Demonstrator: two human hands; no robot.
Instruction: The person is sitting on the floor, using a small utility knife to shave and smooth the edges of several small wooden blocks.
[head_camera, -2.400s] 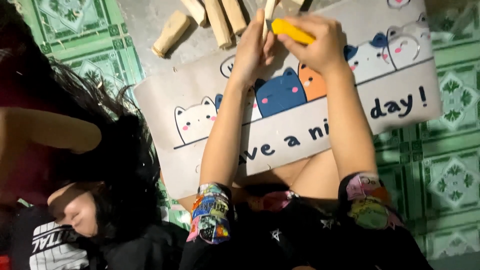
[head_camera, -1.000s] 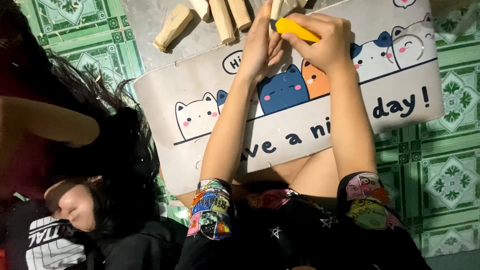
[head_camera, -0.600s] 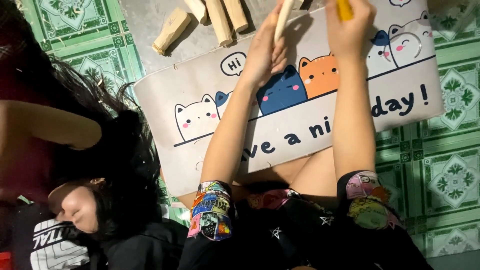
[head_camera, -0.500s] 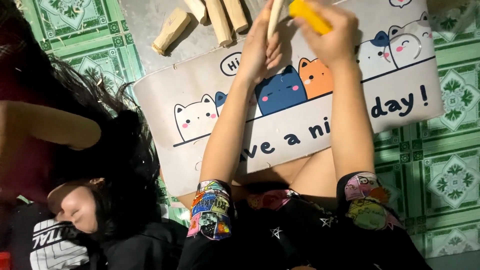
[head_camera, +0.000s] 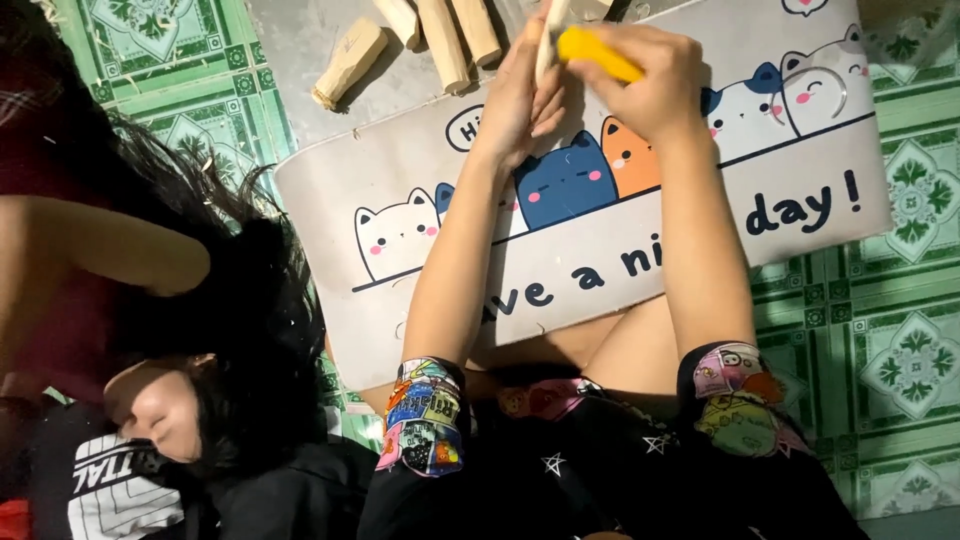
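My left hand grips a thin pale wooden stick that points up and away from me. My right hand is closed around a yellow-handled tool, whose tip meets the stick near the top of the view. Both hands work over a grey mat printed with cartoon cats that lies on the floor in front of my knees.
Several short wooden blocks lie on the bare grey floor beyond the mat. Green patterned floor tiles surround it. Another person with long dark hair lies at my left, an arm stretched out close to the mat.
My right hand lifted the yellow tool up and away along the stick, then came back down against it. The left hand kept hold of the stick.
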